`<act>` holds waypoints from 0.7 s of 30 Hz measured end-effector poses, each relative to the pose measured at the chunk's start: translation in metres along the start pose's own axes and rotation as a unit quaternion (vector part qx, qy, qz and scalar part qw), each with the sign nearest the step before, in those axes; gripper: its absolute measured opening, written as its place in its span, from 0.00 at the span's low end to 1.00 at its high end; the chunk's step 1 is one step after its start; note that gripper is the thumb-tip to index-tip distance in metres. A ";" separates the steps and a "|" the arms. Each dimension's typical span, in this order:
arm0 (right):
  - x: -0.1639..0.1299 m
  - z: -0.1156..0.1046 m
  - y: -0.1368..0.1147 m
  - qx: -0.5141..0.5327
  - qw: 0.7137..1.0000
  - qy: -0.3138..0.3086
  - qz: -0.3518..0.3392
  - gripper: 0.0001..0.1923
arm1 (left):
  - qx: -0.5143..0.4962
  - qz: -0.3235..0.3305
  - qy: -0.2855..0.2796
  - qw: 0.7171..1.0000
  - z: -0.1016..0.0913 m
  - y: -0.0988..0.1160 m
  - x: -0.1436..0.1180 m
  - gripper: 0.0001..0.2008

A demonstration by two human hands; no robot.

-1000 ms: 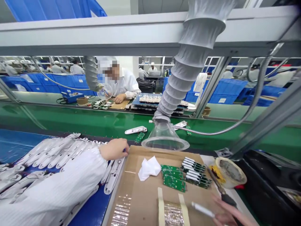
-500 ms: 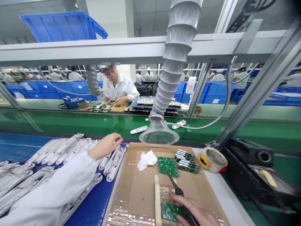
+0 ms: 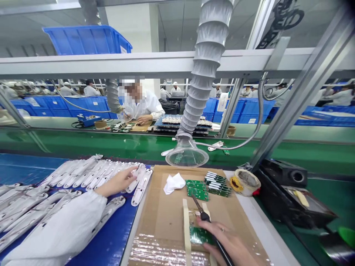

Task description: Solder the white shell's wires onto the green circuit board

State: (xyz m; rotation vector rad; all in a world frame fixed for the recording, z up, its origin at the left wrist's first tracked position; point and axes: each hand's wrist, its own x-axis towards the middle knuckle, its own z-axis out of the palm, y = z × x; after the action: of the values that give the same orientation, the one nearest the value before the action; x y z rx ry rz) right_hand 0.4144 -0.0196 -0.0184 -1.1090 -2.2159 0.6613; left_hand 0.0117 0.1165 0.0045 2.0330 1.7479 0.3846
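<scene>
Landmark: the cardboard sheet lying on the table; every place below is told from it.
Left hand: just off the sheet's left edge, arm in a white sleeve stretched forward and across, palm down, fingers flat and loosely spread.
Left grip: open, closed on nothing; the fingertips rest on the white plastic housings.
White plastic housings: laid in overlapping rows on a blue mat left of the sheet; the nearest one lies right along the sheet's left edge.
Right hand: over the sheet's near end, wrist low, back of the hand up.
Right grip: closed around the soldering iron, held like a pen, its tip pointing away toward the sheet's middle.
Circuit board: green, flat on the sheet's near end between two tape strips, touching the right hand's fingers.
Stacked boards: on the sheet's far right part.
White tissue: on the sheet's far middle.
Fume funnel: clear, hanging over the sheet's far edge.
Tape roll: just off the sheet's right far corner.
</scene>
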 end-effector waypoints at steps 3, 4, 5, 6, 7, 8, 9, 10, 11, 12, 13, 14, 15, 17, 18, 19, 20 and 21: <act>-0.007 0.005 0.006 -0.002 1.000 -0.012 0.002 0.23 | -0.042 -0.015 0.046 0.998 -0.029 0.003 -0.016 0.33; -0.010 0.005 0.007 -0.002 1.000 -0.025 0.010 0.24 | -0.049 -0.018 0.061 0.997 -0.035 0.007 -0.027 0.32; -0.012 0.006 0.007 -0.004 0.999 -0.042 0.019 0.25 | -0.056 -0.019 0.072 0.996 -0.038 0.013 -0.040 0.32; -0.014 0.006 0.007 -0.005 0.998 -0.061 0.024 0.27 | -0.064 -0.021 0.079 0.995 -0.036 0.021 -0.054 0.31; -0.015 0.007 0.008 -0.004 0.997 -0.074 0.023 0.28 | -0.077 -0.022 0.081 0.993 -0.028 0.032 -0.070 0.30; -0.015 0.009 0.009 -0.003 0.997 -0.080 0.019 0.29 | -0.099 -0.025 0.067 0.993 -0.015 0.045 -0.086 0.29; -0.015 0.011 0.011 0.001 0.997 -0.078 0.011 0.29 | -0.121 -0.020 0.030 0.992 0.002 0.059 -0.102 0.28; -0.015 0.015 0.014 0.006 0.998 -0.065 0.003 0.28 | -0.142 -0.001 0.026 0.989 0.023 0.074 -0.118 0.25; -0.015 0.019 0.016 0.010 0.998 -0.055 0.001 0.27 | -0.165 0.010 0.013 0.986 0.046 0.089 -0.132 0.24; -0.014 0.023 0.019 0.012 0.999 -0.041 0.000 0.25 | -0.187 0.005 -0.016 0.982 0.067 0.102 -0.144 0.23; -0.014 0.027 0.022 0.012 1.000 -0.029 0.002 0.24 | -0.208 -0.004 -0.046 0.977 0.086 0.111 -0.154 0.22; -0.014 0.030 0.025 0.011 1.000 -0.019 0.004 0.23 | -0.221 0.002 -0.071 0.973 0.099 0.118 -0.160 0.24; -0.014 0.033 0.027 0.009 1.000 -0.009 0.004 0.23 | -0.221 -0.007 -0.085 0.972 0.107 0.121 -0.163 0.25; -0.015 0.037 0.030 0.006 1.000 0.005 0.003 0.23 | -0.188 -0.038 -0.063 0.979 0.106 0.116 -0.158 0.24; -0.015 0.038 0.031 0.005 1.000 0.010 0.003 0.23 | -0.162 -0.051 -0.043 0.985 0.100 0.111 -0.151 0.22; -0.016 0.038 0.031 0.006 1.000 0.011 0.004 0.23 | -0.134 -0.054 -0.027 0.989 0.092 0.106 -0.140 0.20; -0.016 0.038 0.030 0.006 1.000 0.010 0.005 0.23 | -0.111 -0.046 -0.022 0.993 0.084 0.102 -0.127 0.18; -0.017 0.037 0.030 0.003 1.000 0.011 0.006 0.24 | -0.095 -0.027 -0.028 0.995 0.079 0.100 -0.112 0.18</act>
State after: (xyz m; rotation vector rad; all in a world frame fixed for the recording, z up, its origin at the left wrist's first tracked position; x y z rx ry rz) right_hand 0.4137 -0.0240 -0.0687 -1.1223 -2.1892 0.6588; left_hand 0.1169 -0.0162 -0.0079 1.8417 1.6617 0.4532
